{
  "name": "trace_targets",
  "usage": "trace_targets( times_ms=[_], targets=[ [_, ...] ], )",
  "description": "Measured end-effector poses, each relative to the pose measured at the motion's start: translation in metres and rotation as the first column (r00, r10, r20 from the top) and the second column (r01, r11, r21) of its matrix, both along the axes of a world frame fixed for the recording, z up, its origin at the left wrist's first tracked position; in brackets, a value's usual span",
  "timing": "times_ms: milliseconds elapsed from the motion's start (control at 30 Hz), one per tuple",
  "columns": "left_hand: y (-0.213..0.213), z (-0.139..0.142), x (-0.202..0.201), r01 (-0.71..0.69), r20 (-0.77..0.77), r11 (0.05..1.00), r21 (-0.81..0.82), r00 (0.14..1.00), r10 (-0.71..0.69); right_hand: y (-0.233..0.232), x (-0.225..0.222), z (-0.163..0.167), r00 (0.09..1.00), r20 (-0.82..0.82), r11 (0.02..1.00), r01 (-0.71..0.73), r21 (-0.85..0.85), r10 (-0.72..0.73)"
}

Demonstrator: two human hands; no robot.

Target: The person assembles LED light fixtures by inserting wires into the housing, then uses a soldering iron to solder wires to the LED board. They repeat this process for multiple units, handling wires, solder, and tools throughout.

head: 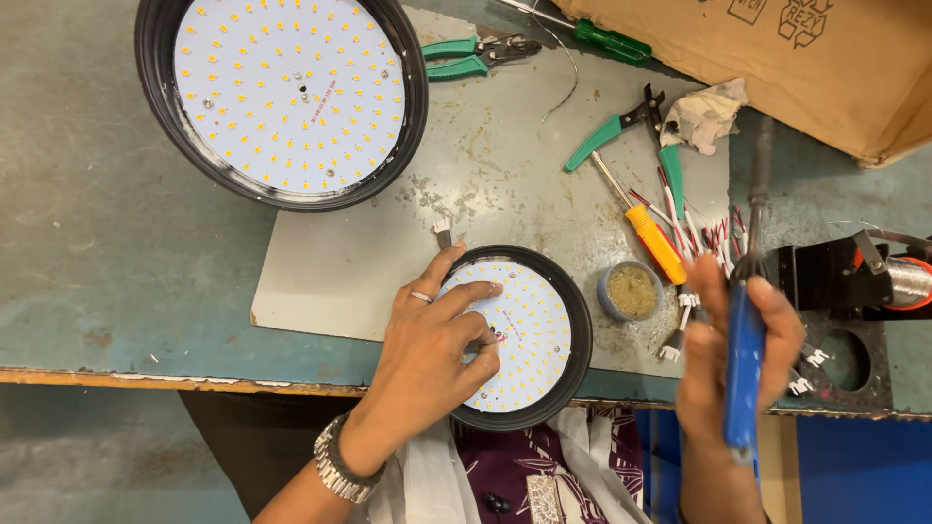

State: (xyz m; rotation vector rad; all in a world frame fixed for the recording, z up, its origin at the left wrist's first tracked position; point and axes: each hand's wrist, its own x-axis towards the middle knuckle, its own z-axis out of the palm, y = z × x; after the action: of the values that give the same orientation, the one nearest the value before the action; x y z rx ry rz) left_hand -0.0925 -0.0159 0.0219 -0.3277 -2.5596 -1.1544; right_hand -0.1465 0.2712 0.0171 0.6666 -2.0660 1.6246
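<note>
From the head view: left hand (437,335) resting spread, fingertips pressing on the white LED board of the small round lamp (519,335), sitting at the near table edge, about 6 o'clock from the large round lamp (282,97). Right hand (733,354) closing around the blue-handled soldering iron (746,359), dark tip pointing toward 12 o'clock, well apart from the board at 3 o'clock of it. Judging the hold: keeping the fingers flat and clear of the centre hole, steadying the board before bringing the hot tip in, avoiding the yellow diode dots. Small tin of flux (631,291) lying between lamp and iron, grainy and dull. Black rims looking smooth and matte; boards glossy white, dotted evenly. Metal sheet (485,165) underneath scratched and stained; green-handled pliers (471,56) at 12 o'clock.
</note>
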Motion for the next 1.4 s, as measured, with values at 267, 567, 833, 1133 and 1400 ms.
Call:
trace_targets(
  times_ms=[267, 567, 833, 1133, 1400],
  targets=[
    [0.000, 0.001, 0.000, -0.001, 0.008, 1.000, 0.010, 1.000, 0.001, 0.015, 0.033, 0.004, 1.000, 0.017, 0.961, 0.011, -0.277, -0.006],
    [0.001, 0.002, -0.001, -0.015, -0.010, 1.000, 0.013, 1.000, 0.015, 0.016, 0.046, 0.011, 0.918, 0.390, 0.996, 0.043, 0.073, -0.068],
    [0.002, 0.001, -0.002, -0.032, -0.009, 0.999, 0.004, 0.999, 0.032, 0.003, 0.041, 0.028, 0.933, 0.350, 0.976, 0.009, 0.219, -0.087],
    [0.003, 0.003, -0.001, -0.032, 0.011, 0.999, 0.014, 0.999, 0.031, 0.002, 0.040, 0.032, 0.944, 0.323, 0.968, -0.019, 0.250, -0.065],
    [0.003, 0.003, -0.002, -0.037, 0.018, 0.999, 0.011, 0.999, 0.037, 0.011, 0.042, 0.029, 0.933, 0.351, 0.996, 0.086, 0.009, -0.083]
  ],
)
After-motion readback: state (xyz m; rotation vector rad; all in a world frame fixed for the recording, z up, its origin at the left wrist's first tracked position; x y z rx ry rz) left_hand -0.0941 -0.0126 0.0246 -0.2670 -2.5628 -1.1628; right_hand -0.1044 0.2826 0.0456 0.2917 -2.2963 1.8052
